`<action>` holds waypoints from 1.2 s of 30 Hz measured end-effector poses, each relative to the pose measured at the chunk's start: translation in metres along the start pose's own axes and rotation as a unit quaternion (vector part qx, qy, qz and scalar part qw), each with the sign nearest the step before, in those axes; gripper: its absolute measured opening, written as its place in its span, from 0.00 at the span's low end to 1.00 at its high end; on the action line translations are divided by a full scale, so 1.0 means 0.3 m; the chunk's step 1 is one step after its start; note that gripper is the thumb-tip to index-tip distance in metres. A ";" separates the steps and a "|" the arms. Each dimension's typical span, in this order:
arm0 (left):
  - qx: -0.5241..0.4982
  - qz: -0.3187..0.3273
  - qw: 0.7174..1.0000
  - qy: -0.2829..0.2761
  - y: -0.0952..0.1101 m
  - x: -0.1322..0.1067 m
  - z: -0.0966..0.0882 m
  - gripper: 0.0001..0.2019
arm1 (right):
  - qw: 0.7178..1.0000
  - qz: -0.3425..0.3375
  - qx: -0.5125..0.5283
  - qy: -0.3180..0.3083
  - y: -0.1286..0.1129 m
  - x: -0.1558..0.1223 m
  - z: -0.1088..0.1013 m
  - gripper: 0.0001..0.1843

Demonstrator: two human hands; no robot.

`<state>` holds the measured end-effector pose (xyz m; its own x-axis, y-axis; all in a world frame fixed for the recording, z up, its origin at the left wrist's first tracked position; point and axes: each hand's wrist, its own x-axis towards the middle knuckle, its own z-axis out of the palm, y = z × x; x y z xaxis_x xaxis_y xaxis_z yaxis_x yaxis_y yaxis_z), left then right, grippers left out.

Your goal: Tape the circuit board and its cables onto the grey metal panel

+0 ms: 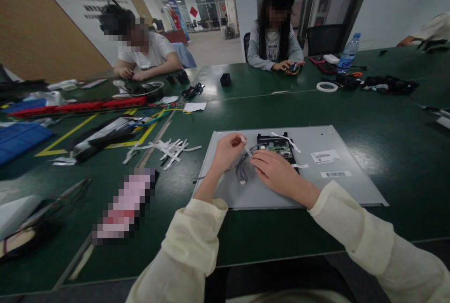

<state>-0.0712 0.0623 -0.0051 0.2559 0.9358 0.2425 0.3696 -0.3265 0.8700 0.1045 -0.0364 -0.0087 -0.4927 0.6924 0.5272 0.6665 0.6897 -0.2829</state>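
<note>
A grey metal panel [351,176] lies flat on the green table in front of me, with a small circuit board [277,146] in a black cutout near its top edge. My left hand [227,150] pinches a white strip of tape [246,146] above the panel's left part. My right hand [276,171] rests palm down on the panel, fingers pressing a bundle of grey cables [242,171] beside the board. More white tape strips [286,140] lie across the board.
Loose white tape strips [168,149] lie left of the panel. A tape roll [326,87], a water bottle [348,53] and black parts sit at the far right. Two people sit across the table. Red and blue trays lie far left.
</note>
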 end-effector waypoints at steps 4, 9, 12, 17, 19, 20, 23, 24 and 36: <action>-0.062 -0.029 0.997 -0.037 0.020 -0.006 -0.030 0.13 | 1.000 0.006 0.003 0.009 -0.006 0.000 -0.008 0.16; -0.074 -0.063 0.991 -0.089 0.019 -0.019 -0.030 0.13 | 1.000 0.017 0.009 0.020 -0.011 -0.001 -0.011 0.16; -0.023 -0.034 0.996 -0.075 0.004 -0.018 -0.016 0.11 | 1.000 0.001 0.010 0.006 -0.006 -0.004 0.000 0.16; 0.026 0.002 0.997 -0.074 -0.013 -0.014 -0.003 0.11 | 0.998 -0.034 -0.015 -0.041 -0.003 -0.007 0.016 0.17; 0.040 0.012 0.996 -0.074 -0.024 -0.012 0.001 0.10 | 0.997 -0.038 -0.026 -0.056 -0.005 -0.007 0.017 0.17; 0.049 0.019 0.996 -0.072 -0.032 -0.010 0.002 0.10 | 0.997 -0.039 -0.030 -0.062 -0.007 -0.006 0.017 0.17; 0.085 0.051 0.993 -0.058 -0.056 -0.006 0.005 0.09 | 0.996 -0.040 -0.038 -0.071 -0.009 -0.006 0.018 0.17; 0.106 0.065 0.991 -0.054 -0.061 -0.005 0.005 0.08 | 0.996 -0.042 -0.042 -0.074 -0.010 -0.006 0.019 0.17; 0.303 0.144 0.941 -0.049 -0.047 -0.001 0.008 0.11 | 0.993 -0.053 -0.065 -0.087 -0.021 -0.009 0.030 0.18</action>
<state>-0.0742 0.0664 -0.0183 0.4931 0.7900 0.3644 0.7058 -0.6081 0.3633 0.0966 -0.0409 -0.0157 -0.6450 0.6516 0.3992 0.6671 0.7349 -0.1218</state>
